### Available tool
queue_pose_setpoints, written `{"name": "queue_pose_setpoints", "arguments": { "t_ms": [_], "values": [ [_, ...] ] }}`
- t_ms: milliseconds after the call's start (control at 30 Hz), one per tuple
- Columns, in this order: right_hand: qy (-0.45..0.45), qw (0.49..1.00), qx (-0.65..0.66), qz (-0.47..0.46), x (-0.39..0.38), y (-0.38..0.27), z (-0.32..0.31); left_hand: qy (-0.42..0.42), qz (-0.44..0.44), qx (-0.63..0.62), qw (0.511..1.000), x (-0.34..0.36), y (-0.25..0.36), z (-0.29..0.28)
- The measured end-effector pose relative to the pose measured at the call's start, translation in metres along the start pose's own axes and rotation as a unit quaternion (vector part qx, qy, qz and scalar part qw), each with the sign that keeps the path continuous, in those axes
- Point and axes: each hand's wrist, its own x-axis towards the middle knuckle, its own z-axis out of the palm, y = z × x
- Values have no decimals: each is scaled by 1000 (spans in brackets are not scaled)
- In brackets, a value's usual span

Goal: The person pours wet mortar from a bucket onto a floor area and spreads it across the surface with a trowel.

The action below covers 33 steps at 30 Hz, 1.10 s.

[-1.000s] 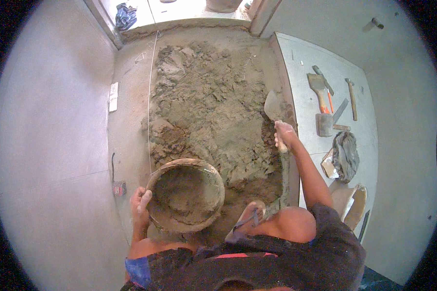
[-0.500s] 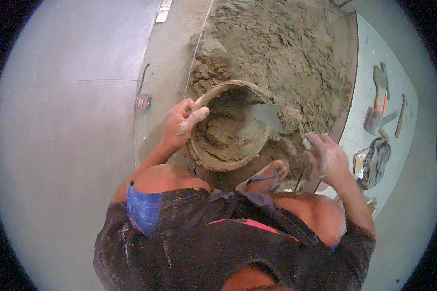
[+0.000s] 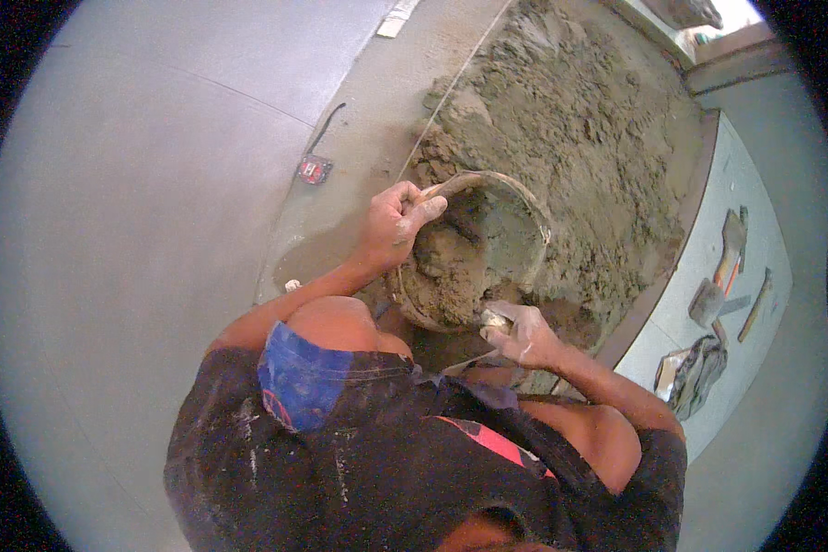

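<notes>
My left hand (image 3: 393,225) is closed on the upper left rim of a round bucket (image 3: 541,217), which tilts a little. Damp grey-brown mortar (image 3: 446,267) lies heaped inside it. At the bucket's near right rim, my right hand (image 3: 532,339) is wrapped round the pale handle of a trowel (image 3: 493,321). The blade is hidden, apparently down in the mortar. A rough bed of spread mortar (image 3: 589,156) borders the bucket on its far and right sides.
On the left lies a red tape measure (image 3: 315,169), with smooth grey floor tiles (image 3: 175,184) beyond. A pale ledge (image 3: 745,212) on the right bears a hatchet-like tool (image 3: 731,239), other hand tools and a crumpled black bag (image 3: 699,375). A taut string (image 3: 465,74) edges the mortar bed.
My right hand has brought the trowel from beyond the bucket's right rim in to its near side. The bucket has tilted under my left hand. The whole view has turned somewhat.
</notes>
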Motion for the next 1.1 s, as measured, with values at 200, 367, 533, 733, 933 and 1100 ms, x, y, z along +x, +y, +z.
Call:
{"name": "queue_pose_setpoints", "arguments": {
  "t_ms": [200,367,533,733,933,1100],
  "values": [
    [-53,996,-52,58,-1,-34,-22,9,41,-48,998,13,-35,-26],
    [31,975,-218,-34,-8,-50,-42,34,0,-226,973,57,-76,-88],
    [24,923,-381,-36,20,-69,-40,321,240,327,856,135,-155,-202],
    [49,898,-430,-78,9,-68,-39,-31,-124,-36,991,80,-72,-137],
    [75,893,-437,-84,5,-73,-40,-23,183,67,981,13,-68,-90],
    [131,864,-482,-57,9,-91,-56,-13,67,39,997,4,-29,-56]
  ]
}}
